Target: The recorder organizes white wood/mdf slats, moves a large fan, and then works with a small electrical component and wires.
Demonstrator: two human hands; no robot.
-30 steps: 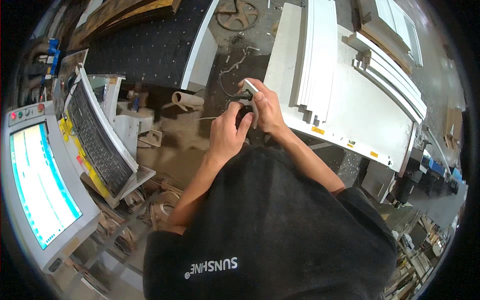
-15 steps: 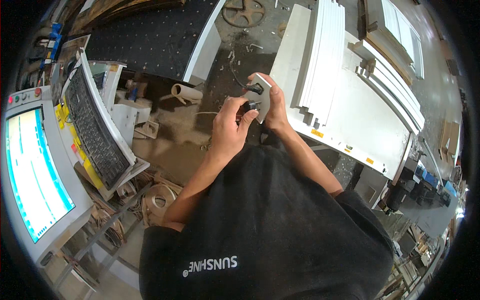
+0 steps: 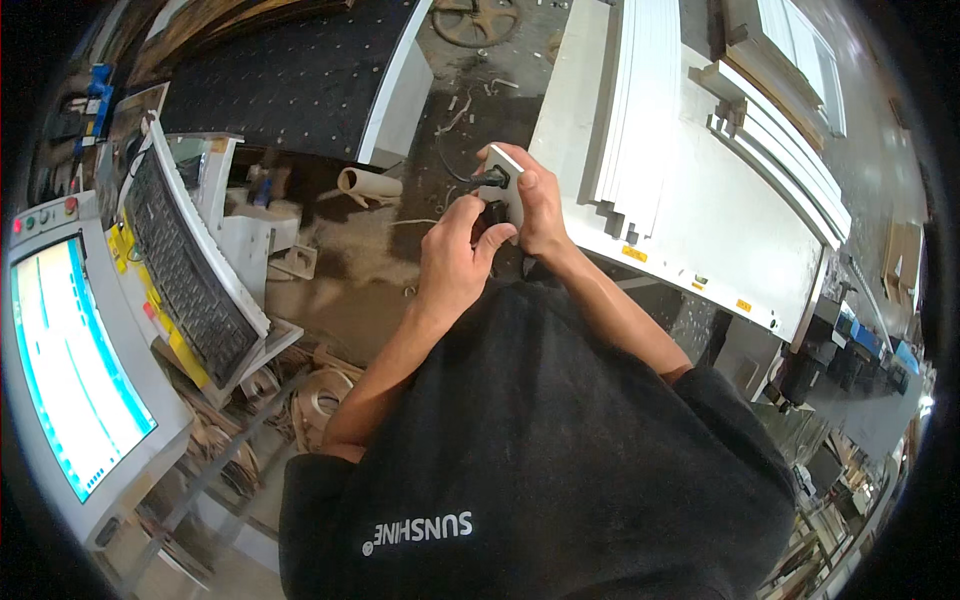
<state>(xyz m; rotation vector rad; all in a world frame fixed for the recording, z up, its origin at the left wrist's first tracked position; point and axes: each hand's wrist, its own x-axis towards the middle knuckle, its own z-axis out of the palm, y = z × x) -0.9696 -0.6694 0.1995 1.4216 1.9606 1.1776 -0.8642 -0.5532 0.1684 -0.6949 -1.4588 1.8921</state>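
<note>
My right hand (image 3: 535,200) grips a small white box-shaped device (image 3: 506,178) with a black cable (image 3: 452,172) running off it to the left. My left hand (image 3: 455,258) is right below it, fingers pinching a small black part (image 3: 493,212) at the device's lower side. Both hands are held close together in front of my chest, above a dusty floor. My forearms come up from a black shirt (image 3: 540,450).
A large white panel table (image 3: 700,230) with stacked white boards (image 3: 640,100) stands to the right. On the left are a lit monitor (image 3: 65,360), a tilted black keyboard (image 3: 185,265) and a dark perforated machine bed (image 3: 290,80). Debris and a cardboard tube (image 3: 368,185) lie on the floor.
Both hands have stayed together on the white device and drifted slightly right in view; my left fingers have shifted onto the black part under it.
</note>
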